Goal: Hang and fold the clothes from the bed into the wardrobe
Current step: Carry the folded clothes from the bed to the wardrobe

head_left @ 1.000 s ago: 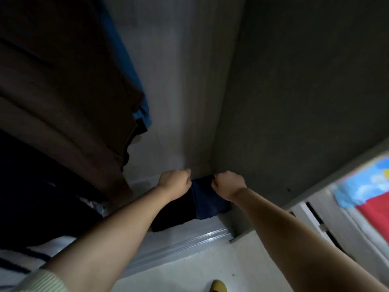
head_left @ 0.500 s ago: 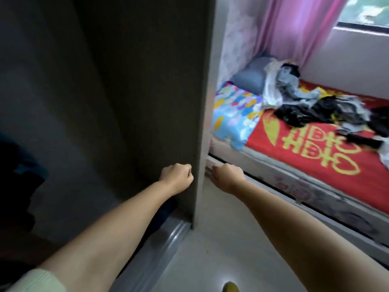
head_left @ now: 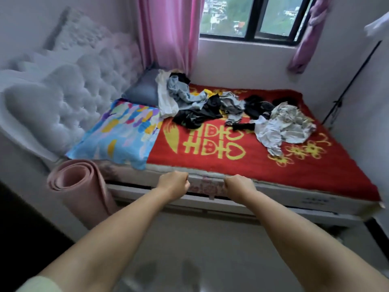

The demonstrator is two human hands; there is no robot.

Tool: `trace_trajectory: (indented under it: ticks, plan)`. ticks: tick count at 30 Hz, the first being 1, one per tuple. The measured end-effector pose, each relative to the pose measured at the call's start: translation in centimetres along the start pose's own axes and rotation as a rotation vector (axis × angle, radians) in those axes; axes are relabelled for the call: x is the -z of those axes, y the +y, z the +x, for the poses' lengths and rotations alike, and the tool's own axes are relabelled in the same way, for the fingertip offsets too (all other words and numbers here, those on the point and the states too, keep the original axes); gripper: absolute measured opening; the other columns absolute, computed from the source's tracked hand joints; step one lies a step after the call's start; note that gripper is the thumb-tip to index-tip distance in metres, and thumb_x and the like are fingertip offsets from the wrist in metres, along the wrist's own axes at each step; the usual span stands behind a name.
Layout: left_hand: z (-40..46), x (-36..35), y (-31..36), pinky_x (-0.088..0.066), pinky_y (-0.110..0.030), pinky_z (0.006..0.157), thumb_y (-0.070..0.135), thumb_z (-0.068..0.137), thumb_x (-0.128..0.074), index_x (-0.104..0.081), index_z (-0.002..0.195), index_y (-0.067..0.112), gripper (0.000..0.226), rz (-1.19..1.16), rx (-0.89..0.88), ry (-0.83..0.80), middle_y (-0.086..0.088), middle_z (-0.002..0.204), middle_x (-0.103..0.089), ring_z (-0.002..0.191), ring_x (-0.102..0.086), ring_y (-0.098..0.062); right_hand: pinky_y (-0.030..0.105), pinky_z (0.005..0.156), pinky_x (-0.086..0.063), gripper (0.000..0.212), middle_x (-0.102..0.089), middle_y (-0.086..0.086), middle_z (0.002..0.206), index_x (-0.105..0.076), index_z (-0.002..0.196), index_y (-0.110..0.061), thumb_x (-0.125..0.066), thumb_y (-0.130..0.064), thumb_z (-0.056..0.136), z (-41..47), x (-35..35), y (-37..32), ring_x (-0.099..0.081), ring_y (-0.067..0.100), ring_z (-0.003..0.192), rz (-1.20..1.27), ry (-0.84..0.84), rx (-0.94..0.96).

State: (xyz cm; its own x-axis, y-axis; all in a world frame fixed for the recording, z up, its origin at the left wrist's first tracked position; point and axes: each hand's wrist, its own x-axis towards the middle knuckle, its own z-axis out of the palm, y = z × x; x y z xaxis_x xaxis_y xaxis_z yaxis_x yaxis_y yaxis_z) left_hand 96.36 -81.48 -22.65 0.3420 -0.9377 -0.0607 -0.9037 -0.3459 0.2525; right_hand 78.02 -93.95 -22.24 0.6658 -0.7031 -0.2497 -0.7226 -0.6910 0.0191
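Observation:
A heap of loose clothes (head_left: 212,108) in black, grey and white lies on the far half of the bed (head_left: 231,157), which has a red blanket with yellow signs. A pale patterned garment (head_left: 288,123) lies at the heap's right end. My left hand (head_left: 173,184) and my right hand (head_left: 239,186) are held out in front of the bed's near edge, both curled into fists with nothing in them. The wardrobe is out of view.
A rolled pink mat (head_left: 82,186) leans at the bed's near left corner. A colourful pillow (head_left: 120,131) and a grey pillow (head_left: 145,89) lie by the tufted headboard (head_left: 69,91). Pink curtains (head_left: 168,32) flank the window (head_left: 248,15). Grey floor lies between me and the bed.
The view has swung from inside the wardrobe, where both hands were on a dark folded garment, round to the bed. Both hands now hold nothing.

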Motion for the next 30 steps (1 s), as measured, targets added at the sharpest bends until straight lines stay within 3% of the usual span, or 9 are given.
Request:
trace_trajectory:
  ticks: [4, 12, 15, 20, 25, 30]
  plan:
    - [6.1, -1.0, 7.3, -0.037, -0.030, 0.056, 0.028, 0.096, -0.042, -0.058, 0.090, 0.013, 0.022, -0.013, -0.118, -0.032, -0.002, 0.082, -0.062, 0.076, -0.060, -0.025, 0.031, 0.066, -0.042, 0.017, -0.062, 0.005, 0.097, -0.053, 0.089, -0.016, -0.041, -0.025, 0.098, 0.2, 0.7, 8.9, -0.058, 0.026, 0.086, 0.029, -0.002, -0.103]
    - [16.3, -3.0, 14.5, -0.031, -0.027, 0.049, 0.026, 0.095, -0.041, -0.050, 0.075, 0.016, 0.024, 0.024, -0.205, -0.090, 0.005, 0.067, -0.052, 0.059, -0.049, -0.017, 0.030, 0.062, -0.039, 0.027, -0.059, 0.003, 0.087, -0.042, 0.072, -0.018, -0.041, -0.026, 0.098, 3.3, 0.1, 19.4, -0.053, 0.023, 0.075, 0.096, -0.021, -0.218]
    - [20.6, -3.9, 15.6, -0.032, -0.026, 0.049, 0.026, 0.097, -0.040, -0.051, 0.077, 0.015, 0.025, 0.045, -0.224, -0.139, 0.002, 0.073, -0.056, 0.062, -0.050, -0.018, 0.031, 0.066, -0.043, 0.023, -0.064, 0.006, 0.095, -0.052, 0.083, -0.014, -0.039, -0.026, 0.098, 5.8, -0.2, 22.1, -0.060, 0.026, 0.084, 0.134, -0.036, -0.246]
    - [31.9, -3.8, 18.4, -0.047, -0.032, 0.063, 0.028, 0.096, -0.041, -0.059, 0.092, 0.013, 0.024, 0.069, -0.289, -0.108, -0.002, 0.089, -0.064, 0.077, -0.059, -0.022, 0.031, 0.069, -0.040, 0.023, -0.065, 0.009, 0.106, -0.058, 0.093, -0.013, -0.040, -0.025, 0.097, 13.1, 1.0, 28.6, -0.061, 0.031, 0.096, 0.151, -0.007, -0.318]
    - [43.5, -2.8, 21.6, -0.041, -0.030, 0.062, 0.028, 0.095, -0.040, -0.060, 0.097, 0.012, 0.025, 0.144, -0.329, -0.119, -0.002, 0.096, -0.064, 0.087, -0.060, -0.026, 0.032, 0.075, -0.041, 0.028, -0.064, 0.010, 0.112, -0.062, 0.105, -0.013, -0.042, -0.031, 0.096, 20.2, 2.1, 35.1, -0.060, 0.031, 0.104, 0.214, 0.036, -0.446]
    - [52.7, -3.7, 25.3, -0.035, -0.028, 0.053, 0.029, 0.094, -0.040, -0.051, 0.082, 0.016, 0.020, 0.151, -0.354, -0.171, -0.001, 0.085, -0.059, 0.063, -0.052, -0.020, 0.031, 0.068, -0.038, 0.028, -0.066, 0.008, 0.106, -0.061, 0.098, -0.014, -0.042, -0.033, 0.095, 24.6, 1.5, 40.2, -0.062, 0.031, 0.098, 0.253, 0.003, -0.493]
